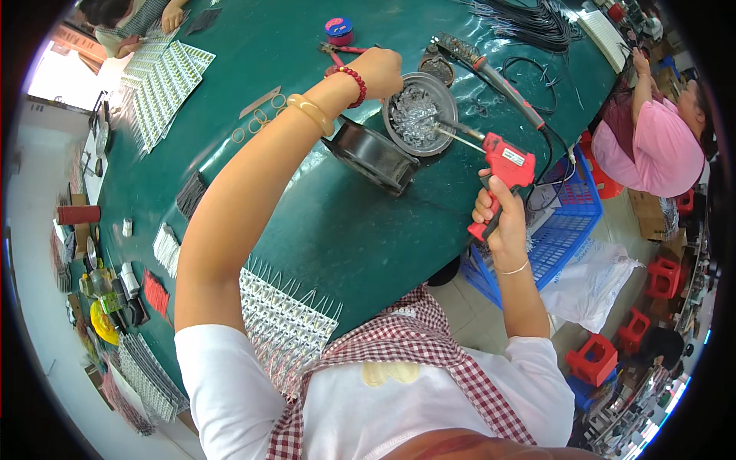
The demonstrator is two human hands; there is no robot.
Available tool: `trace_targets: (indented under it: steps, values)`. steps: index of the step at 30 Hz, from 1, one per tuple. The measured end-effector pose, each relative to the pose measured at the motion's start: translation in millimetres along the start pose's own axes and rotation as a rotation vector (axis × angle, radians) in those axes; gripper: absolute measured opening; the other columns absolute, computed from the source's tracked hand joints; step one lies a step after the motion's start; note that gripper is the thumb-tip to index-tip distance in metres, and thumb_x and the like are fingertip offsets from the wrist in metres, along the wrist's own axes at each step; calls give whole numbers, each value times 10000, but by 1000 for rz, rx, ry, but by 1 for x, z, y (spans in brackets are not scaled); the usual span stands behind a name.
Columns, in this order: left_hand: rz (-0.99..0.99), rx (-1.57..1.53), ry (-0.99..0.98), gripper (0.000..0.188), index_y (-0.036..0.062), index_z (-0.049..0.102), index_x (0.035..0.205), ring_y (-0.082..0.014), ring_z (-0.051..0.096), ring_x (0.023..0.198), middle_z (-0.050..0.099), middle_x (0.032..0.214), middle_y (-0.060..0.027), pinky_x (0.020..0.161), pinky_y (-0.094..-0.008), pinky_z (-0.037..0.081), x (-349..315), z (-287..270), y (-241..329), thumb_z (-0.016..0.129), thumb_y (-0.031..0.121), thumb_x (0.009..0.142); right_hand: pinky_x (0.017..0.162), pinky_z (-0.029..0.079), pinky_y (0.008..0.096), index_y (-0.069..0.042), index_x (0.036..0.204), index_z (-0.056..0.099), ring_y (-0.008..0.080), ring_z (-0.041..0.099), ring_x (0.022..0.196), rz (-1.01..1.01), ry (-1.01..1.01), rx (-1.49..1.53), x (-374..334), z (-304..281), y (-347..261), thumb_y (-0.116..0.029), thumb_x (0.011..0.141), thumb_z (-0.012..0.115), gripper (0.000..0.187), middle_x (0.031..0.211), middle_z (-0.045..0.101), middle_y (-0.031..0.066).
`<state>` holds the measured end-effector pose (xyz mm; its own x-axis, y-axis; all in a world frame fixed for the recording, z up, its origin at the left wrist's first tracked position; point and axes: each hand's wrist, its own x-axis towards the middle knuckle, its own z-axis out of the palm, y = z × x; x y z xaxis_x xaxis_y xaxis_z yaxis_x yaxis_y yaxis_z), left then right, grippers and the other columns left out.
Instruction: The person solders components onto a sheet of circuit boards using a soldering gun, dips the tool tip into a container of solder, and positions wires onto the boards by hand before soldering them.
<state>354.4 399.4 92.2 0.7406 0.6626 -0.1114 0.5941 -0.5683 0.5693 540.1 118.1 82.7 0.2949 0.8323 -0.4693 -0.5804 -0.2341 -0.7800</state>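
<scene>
My right hand (502, 218) grips the handle of a red soldering gun (509, 162). The gun's long thin tip points left, into a round metal bowl (449, 93) filled with shiny silvery scraps (414, 115). Beside the bowl's upper left rim is my left hand (379, 73), its fingers curled closed; whatever they may hold is hidden. A black spool (372, 157) lies on the green table (345, 238) below that hand. Red-handled pliers (337, 52) lie just past my left wrist, near a round blue and pink tin (339, 31).
A soldering iron (510, 96) with its cord rests right of the bowl. Panels of small wired boards (287, 322) lie by my apron. Black cables (529, 27) are bundled at the far side. A blue crate (567, 222) stands at right. Two other people sit nearby.
</scene>
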Motion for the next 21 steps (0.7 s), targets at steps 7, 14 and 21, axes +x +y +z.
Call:
trace_targets:
  steps: [7,14,21]
  values:
    - [-36,-60,-40,146,12,580,770,-194,679,646,668,692,-108,616,-345,530,-1,-2,2,594,120,867,495,402,273,-38,1157,586,82,449,506,-53,14,-18,-7,9,-3,-198,979,632,244,674,511,9]
    - [-13,-102,-28,145,13,576,780,-182,678,641,666,689,-99,607,-332,527,0,3,-3,596,119,876,486,392,273,-36,1163,586,84,453,503,-144,73,-86,-3,0,-3,-202,975,637,256,672,510,7]
    - [-18,-68,-30,142,15,573,790,-182,682,640,660,697,-95,608,-327,524,1,2,0,581,121,885,492,396,272,-43,1171,590,81,447,506,-48,30,-62,-4,5,4,-207,977,635,258,673,512,5]
